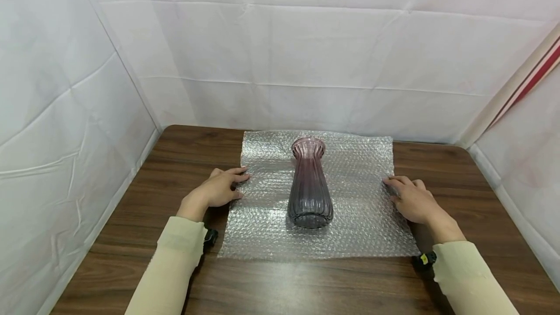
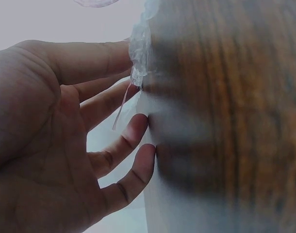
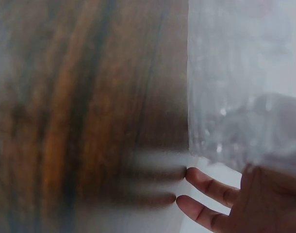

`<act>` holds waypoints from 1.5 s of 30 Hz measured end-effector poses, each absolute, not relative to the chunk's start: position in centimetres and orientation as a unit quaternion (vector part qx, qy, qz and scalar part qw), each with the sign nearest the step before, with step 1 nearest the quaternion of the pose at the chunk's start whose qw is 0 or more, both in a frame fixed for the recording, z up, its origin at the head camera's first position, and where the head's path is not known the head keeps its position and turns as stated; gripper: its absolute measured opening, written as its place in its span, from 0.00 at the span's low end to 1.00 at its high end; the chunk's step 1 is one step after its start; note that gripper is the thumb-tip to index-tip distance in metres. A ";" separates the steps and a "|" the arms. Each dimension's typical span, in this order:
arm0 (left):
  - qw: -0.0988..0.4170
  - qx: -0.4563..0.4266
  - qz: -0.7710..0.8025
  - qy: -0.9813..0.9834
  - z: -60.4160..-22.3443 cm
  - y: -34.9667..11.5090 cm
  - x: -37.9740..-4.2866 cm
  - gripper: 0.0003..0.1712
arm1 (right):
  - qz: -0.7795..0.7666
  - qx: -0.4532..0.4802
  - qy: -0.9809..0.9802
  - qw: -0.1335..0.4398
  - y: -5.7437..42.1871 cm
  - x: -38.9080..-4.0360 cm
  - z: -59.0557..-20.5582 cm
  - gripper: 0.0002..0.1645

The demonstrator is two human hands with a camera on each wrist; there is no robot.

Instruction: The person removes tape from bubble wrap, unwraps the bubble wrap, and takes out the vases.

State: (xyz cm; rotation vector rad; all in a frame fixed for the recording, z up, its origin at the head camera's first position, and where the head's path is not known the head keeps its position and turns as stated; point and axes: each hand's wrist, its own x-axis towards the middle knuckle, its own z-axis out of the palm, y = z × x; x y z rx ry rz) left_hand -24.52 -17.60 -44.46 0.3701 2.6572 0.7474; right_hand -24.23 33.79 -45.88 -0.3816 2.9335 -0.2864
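A sheet of clear bubble wrap (image 1: 267, 237) lies spread on the wooden table. On its middle a ribbed glass vase (image 1: 309, 183) lies on its side, pink at the flared mouth and grey at the base, with the mouth toward the back. My left hand (image 1: 217, 188) pinches the sheet's left edge between thumb and fingers; the ring and little fingertips (image 2: 136, 126) touch the table. At the right edge my right hand (image 1: 413, 201) holds the bubble wrap, its thumb side partly behind the film (image 3: 225, 111) in the right wrist view. Neither hand touches the vase.
Brown wooden tabletop (image 1: 280, 286) surrounds the sheet. White fabric walls (image 1: 306, 52) stand at the back and both sides, close to the table's edges. A red strip (image 1: 538, 74) runs along the right corner. Small dark devices (image 1: 210, 237) sit at both wrists.
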 end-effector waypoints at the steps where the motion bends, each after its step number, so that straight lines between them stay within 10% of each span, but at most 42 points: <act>1: 0.178 0.131 0.264 0.939 -44.5 -17.6 -24.5 0.35 | -0.094 -0.128 0.984 0.084 33.8 -24.2 -45.9 0.32; 45: 0.163 0.147 0.279 0.935 -44.6 -17.9 -24.5 0.36 | -0.138 -0.116 0.980 0.084 34.0 -24.2 -46.1 0.32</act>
